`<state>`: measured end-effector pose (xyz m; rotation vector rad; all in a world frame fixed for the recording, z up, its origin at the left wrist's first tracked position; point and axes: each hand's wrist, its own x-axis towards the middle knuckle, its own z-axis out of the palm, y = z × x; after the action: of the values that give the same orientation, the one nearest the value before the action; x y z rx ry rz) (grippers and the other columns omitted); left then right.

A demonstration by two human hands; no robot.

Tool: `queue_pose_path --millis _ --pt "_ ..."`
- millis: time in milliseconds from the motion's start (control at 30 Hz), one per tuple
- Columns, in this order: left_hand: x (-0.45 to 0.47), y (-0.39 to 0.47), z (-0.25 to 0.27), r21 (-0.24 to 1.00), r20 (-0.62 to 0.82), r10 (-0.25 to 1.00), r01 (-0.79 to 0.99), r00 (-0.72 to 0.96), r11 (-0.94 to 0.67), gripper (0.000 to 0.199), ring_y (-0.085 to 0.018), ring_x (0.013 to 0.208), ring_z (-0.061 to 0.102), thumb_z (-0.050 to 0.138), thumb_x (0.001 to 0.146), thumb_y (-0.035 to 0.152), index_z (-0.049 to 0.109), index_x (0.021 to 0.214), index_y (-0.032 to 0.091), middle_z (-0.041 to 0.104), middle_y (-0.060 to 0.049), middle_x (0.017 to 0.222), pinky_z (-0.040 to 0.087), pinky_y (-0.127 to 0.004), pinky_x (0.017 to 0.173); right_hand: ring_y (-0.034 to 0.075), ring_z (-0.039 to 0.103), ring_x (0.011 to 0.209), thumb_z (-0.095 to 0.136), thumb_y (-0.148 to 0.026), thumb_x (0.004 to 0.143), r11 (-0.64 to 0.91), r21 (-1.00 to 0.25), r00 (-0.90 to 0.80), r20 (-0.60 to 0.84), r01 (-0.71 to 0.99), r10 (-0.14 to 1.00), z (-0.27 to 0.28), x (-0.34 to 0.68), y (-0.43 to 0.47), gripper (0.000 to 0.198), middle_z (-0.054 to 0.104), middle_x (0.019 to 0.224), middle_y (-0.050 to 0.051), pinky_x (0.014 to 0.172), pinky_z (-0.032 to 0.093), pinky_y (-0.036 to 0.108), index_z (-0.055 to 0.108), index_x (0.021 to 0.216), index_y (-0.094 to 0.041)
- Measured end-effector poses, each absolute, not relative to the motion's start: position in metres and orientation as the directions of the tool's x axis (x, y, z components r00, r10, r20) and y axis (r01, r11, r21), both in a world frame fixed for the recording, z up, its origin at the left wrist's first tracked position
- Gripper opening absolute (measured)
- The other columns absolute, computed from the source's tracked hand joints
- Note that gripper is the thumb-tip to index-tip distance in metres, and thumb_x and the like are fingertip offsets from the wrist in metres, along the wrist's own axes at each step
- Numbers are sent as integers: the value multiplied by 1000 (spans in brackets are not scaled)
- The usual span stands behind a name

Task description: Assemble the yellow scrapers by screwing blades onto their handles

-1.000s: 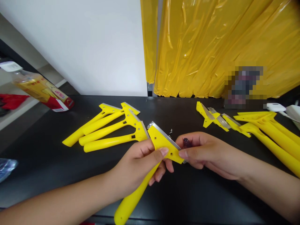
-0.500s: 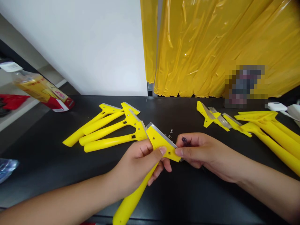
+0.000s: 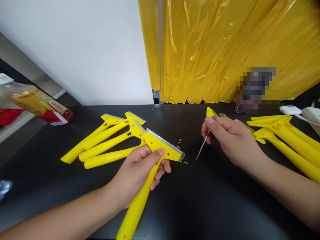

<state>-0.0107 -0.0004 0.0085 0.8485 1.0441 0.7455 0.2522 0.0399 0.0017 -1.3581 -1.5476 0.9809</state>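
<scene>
My left hand (image 3: 143, 170) is closed round the neck of a yellow scraper (image 3: 136, 206), thumb on its head. The head carries a metal blade along its upper edge, and a screw hole shows in its face. My right hand (image 3: 225, 133), apart from the scraper, grips a screwdriver (image 3: 202, 146) whose thin shaft points down and left toward the table; most of its handle is hidden by the fingers. Several small screws (image 3: 179, 141) lie on the black table just beyond the scraper head.
Several yellow scrapers (image 3: 105, 146) with blades lie to the left. Yellow handles (image 3: 282, 133) and partly hidden scraper heads lie at the right. A drink bottle (image 3: 42, 103) stands tilted in view at the far left. Yellow plastic sheeting (image 3: 212, 50) hangs behind the black table (image 3: 200, 203).
My right hand has let go of the scraper head's corner and moved up and right, the screwdriver now pointing down. The left hand still holds the scraper, shifted slightly left in view.
</scene>
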Motion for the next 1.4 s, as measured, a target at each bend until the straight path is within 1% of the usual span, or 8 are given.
queue_pose_path --millis 133,300,433,533,767,1000,1200,1400 --pt "-11 -1 8 871 -418 841 -113 343 479 36 -7 46 47 70 98 41 69 74 14 66 -2 66 40 -15 39 15 58 68 60 -57 103 117 -938 -130 78 326 988 -8 246 39 42 62 76 0 68 47 30 64 81 -22" --pt "-11 -2 7 872 -418 843 -110 338 477 35 -7 46 47 70 97 41 68 75 14 66 -2 66 40 -15 39 17 60 72 56 -43 108 348 -824 -222 275 447 935 4 240 20 29 64 78 1 68 48 30 64 87 -24" --pt "-11 -2 5 871 -424 840 -103 339 481 35 -7 47 47 71 96 41 68 74 14 66 -3 67 40 -15 39 14 60 68 61 -34 106 463 -752 -341 330 469 881 10 236 9 15 64 77 -1 63 46 28 64 94 -25" --pt "-10 -1 4 874 -415 843 -106 342 473 35 -7 47 48 70 97 41 68 75 14 67 -3 68 41 -15 39 11 60 66 61 -29 106 518 -733 -404 353 441 844 11 235 7 14 64 77 -2 63 46 25 63 92 -24" --pt "-10 0 4 878 -418 845 -92 333 470 33 -7 48 49 70 97 39 66 75 14 68 -3 69 41 -15 39 10 59 67 61 -24 105 561 -707 -431 385 430 816 12 235 9 13 64 78 -2 64 46 23 62 92 -23" --pt "-10 -2 6 877 -415 842 -95 346 471 33 -7 44 47 68 99 40 65 76 16 61 1 57 40 -15 39 10 59 69 63 -22 104 595 -684 -456 407 422 791 13 234 10 12 64 79 -2 65 46 22 61 93 -22" --pt "-10 0 4 879 -407 845 -102 346 465 34 -6 46 48 68 99 40 66 76 14 68 -2 67 41 -15 39 10 59 69 63 -19 103 626 -663 -470 435 410 768 13 233 10 11 64 78 -2 64 46 22 62 92 -21" --pt "-10 0 2 879 -409 840 -93 357 467 33 -8 45 48 68 99 40 66 77 15 63 0 58 41 -15 39 8 58 69 64 -17 102 663 -642 -475 478 385 739 10 232 13 12 64 78 -1 64 45 19 63 91 -17"
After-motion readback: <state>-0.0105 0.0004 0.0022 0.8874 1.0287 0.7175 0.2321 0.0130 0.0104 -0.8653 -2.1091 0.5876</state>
